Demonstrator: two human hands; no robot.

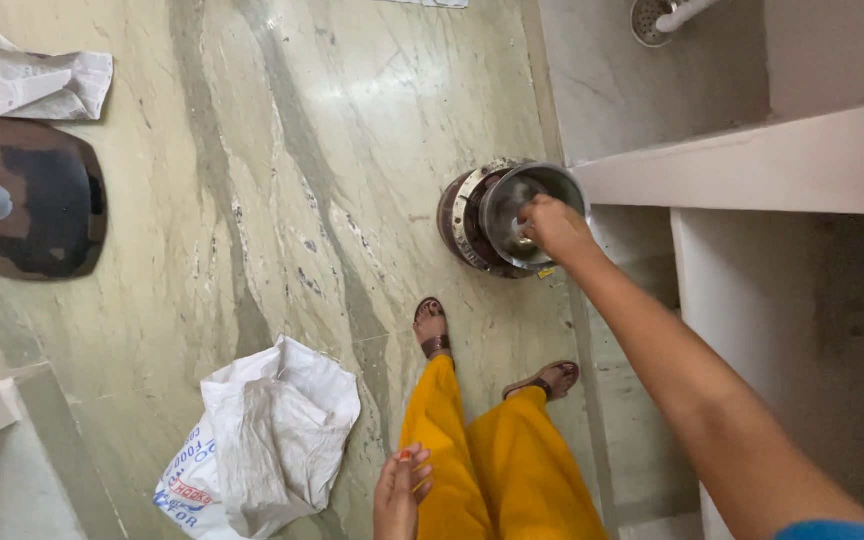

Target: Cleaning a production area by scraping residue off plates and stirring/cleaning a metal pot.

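steel bowl (522,210) on floor by white ledge (752,165) | right hand (552,228) reaches inside, fingers curled, grip unclear | left hand (399,495) loose at yellow trousers (492,460) | step: reaching into bowl | next needs firm hold

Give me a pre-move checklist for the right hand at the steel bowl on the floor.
1. Right hand on the steel bowl rim: ok.
2. Grip closed around rim: cannot tell, fingers reach inside.
3. Bowl seated on the round metal vessel under it: cannot tell.
4. Left hand free, near the yellow trousers: ok.
5. Feet in sandals apart from the bowl: ok.
6. White sack away from the bowl: ok.
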